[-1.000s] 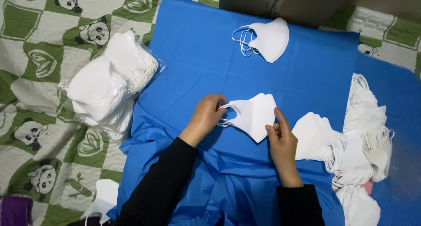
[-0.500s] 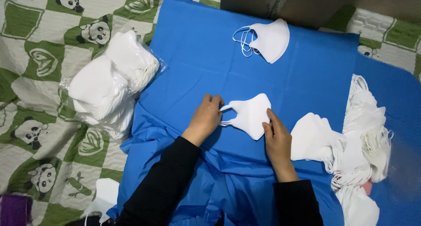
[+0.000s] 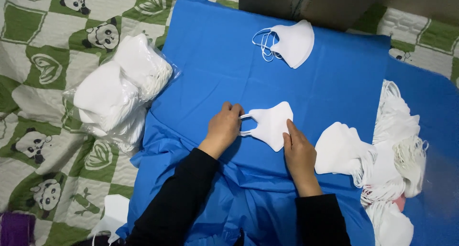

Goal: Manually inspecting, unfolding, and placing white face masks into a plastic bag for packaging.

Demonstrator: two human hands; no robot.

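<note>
Head view — where's the white mask (image 3: 271, 125)?
— Flat on the blue sheet (image 3: 215, 59), mid-bed. Left hand (image 3: 224, 127) fingers pinch its ear loops; right hand (image 3: 299, 153) fingers press its edge.
— Advice?
— Keep the loops taut and edges aligned, I'd judge.

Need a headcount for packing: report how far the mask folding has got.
Done: one folded mask lies set aside at the cloth's top. In hand: left hand and right hand flatten a mask. Left: the loose pile at right.
</note>
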